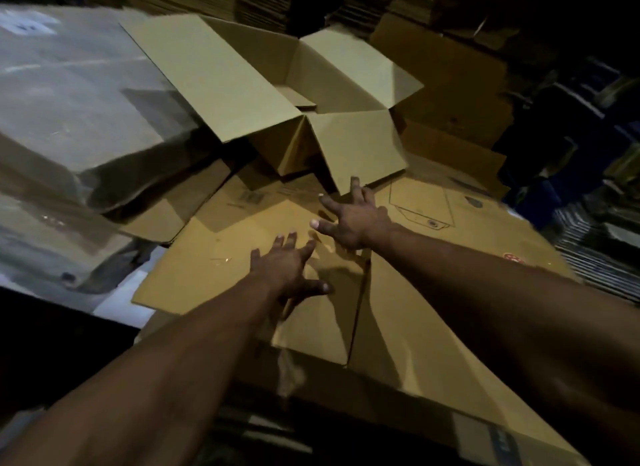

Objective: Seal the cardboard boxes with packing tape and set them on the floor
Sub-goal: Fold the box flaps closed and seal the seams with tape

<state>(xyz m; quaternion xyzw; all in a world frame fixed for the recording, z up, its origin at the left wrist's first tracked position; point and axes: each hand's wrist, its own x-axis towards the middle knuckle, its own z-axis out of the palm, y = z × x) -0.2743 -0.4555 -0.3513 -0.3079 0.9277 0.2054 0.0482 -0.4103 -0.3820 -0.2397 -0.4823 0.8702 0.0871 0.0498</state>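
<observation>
Two hands reach out together, because the open box (294,94) sits at the far side of the flattened cardboard sheets (433,292). Our right hand (353,219) spreads its fingers, empty, at the box's near flap, likely to draw it closer. Our left hand (287,268) hovers splayed over the sheets, holding nothing. We see no tape.

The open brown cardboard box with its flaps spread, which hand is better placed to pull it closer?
Right, probably. The right hand has its fingertips at the edge of the near flap of the open brown cardboard box. The left hand is spread over flattened cardboard sheets, short of the box.
</observation>
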